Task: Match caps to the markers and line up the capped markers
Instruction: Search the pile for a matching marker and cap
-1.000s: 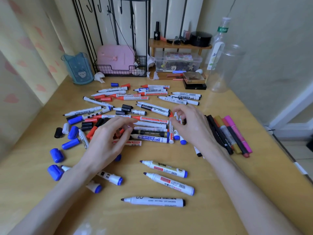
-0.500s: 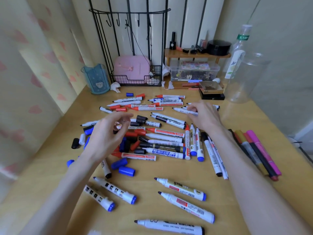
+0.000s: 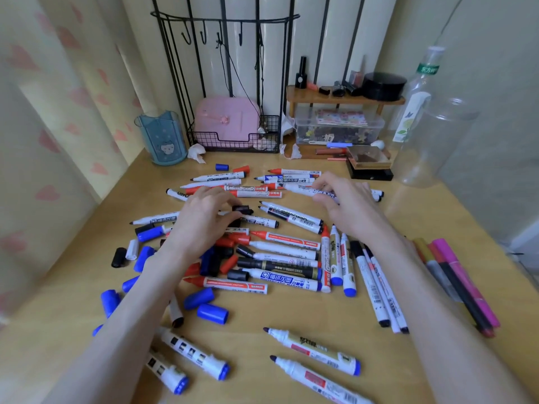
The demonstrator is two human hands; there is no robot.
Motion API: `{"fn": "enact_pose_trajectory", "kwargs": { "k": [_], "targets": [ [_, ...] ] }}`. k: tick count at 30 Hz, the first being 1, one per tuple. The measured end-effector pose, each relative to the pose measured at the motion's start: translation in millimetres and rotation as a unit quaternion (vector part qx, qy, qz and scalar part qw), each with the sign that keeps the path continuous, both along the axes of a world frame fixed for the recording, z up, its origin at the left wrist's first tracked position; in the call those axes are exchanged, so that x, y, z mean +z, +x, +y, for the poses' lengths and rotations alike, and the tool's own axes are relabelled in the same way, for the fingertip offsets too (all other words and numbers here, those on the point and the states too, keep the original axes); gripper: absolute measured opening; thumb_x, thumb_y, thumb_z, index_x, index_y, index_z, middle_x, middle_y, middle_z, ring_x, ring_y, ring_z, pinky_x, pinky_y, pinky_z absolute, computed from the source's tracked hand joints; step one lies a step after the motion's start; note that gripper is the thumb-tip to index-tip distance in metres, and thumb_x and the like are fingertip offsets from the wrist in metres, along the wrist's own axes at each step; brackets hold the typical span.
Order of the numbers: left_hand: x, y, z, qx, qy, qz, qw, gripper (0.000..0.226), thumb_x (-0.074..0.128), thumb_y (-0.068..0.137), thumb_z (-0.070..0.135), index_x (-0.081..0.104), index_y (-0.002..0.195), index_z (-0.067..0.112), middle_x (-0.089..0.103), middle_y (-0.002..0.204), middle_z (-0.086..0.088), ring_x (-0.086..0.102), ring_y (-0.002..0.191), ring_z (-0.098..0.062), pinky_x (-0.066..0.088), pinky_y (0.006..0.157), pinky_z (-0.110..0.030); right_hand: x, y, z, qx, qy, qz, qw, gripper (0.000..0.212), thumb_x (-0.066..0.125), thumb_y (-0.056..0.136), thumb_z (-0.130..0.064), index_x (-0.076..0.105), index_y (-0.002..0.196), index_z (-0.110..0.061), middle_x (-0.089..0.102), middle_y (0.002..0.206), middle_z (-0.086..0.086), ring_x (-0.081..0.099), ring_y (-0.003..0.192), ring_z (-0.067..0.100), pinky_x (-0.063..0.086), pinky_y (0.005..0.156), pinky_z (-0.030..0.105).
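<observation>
Many whiteboard markers lie jumbled across the wooden table, most without caps. Loose blue caps, red caps and black caps are scattered at the left and centre. My left hand reaches into the pile and pinches a black cap at its fingertips. My right hand grips a white marker at the far side of the pile, its tip pointing left. A few capped markers lie side by side near my right wrist.
Pink, red and dark markers lie at the right edge. At the back stand a blue pen cup, a black wire rack, a wooden shelf, a small box and clear bottles. Uncapped blue markers lie near the front.
My left hand has moved forward from above the pile down onto the black cap. My right hand has closed on the white marker at the far side. The view has shifted closer.
</observation>
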State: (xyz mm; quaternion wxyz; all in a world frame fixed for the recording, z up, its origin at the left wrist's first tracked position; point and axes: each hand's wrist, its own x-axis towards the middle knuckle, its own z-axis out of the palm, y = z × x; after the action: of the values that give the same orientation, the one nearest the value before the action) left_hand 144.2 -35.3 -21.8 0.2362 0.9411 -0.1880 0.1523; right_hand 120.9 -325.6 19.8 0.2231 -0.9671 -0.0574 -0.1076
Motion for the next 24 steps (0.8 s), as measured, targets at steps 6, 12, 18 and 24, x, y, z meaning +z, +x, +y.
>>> {"fn": "enact_pose_trajectory", "kwargs": {
  "k": [6, 12, 18, 24],
  "targets": [
    [11.3, -10.7, -4.1, -0.03, -0.191, 0.084, 0.978, 0.012, 0.077, 0.094, 0.022, 0.073, 0.106, 0.022, 0.074, 0.097, 0.011, 0.07, 0.089, -0.003, 0.044, 0.072, -0.006, 2.5, -14.6, 21.1, 0.115, 0.099, 0.043, 0.987, 0.015, 0.054, 0.107, -0.026, 0.061, 0.119, -0.033, 0.061, 0.13, -0.014, 0.051, 0.095, -0.01, 0.044, 0.087, 0.031],
    [10.3, -17.4, 5.1, -0.086, -0.204, 0.131, 0.966, 0.013, 0.078, 0.094, 0.023, 0.074, 0.106, 0.02, 0.075, 0.1, 0.005, 0.071, 0.086, -0.009, 0.054, 0.076, -0.017, -3.3, -17.3, 22.3, 0.131, 0.109, 0.013, 0.985, 0.018, 0.054, 0.107, -0.021, 0.061, 0.118, -0.034, 0.06, 0.125, -0.02, 0.05, 0.12, -0.004, 0.046, 0.1, 0.035],
    [7.5, -18.1, 11.8, -0.099, -0.223, 0.147, 0.959, 0.014, 0.079, 0.092, 0.023, 0.074, 0.105, 0.021, 0.076, 0.103, 0.004, 0.072, 0.091, -0.009, 0.05, 0.075, -0.013, -4.5, -17.1, 26.3, 0.141, 0.09, 0.007, 0.986, 0.019, 0.054, 0.106, -0.019, 0.062, 0.118, -0.031, 0.059, 0.121, -0.021, 0.047, 0.109, -0.012, 0.042, 0.094, 0.032],
    [8.0, -19.2, 10.3, -0.109, -0.226, 0.153, 0.956, 0.014, 0.079, 0.092, 0.026, 0.074, 0.105, 0.025, 0.076, 0.104, 0.007, 0.071, 0.09, -0.011, 0.049, 0.073, -0.014, -5.6, -17.5, 31.0, 0.135, 0.083, 0.007, 0.987, 0.019, 0.054, 0.106, -0.018, 0.062, 0.119, -0.029, 0.06, 0.128, -0.015, 0.048, 0.125, 0.004, 0.04, 0.102, 0.032]
  ]
}}
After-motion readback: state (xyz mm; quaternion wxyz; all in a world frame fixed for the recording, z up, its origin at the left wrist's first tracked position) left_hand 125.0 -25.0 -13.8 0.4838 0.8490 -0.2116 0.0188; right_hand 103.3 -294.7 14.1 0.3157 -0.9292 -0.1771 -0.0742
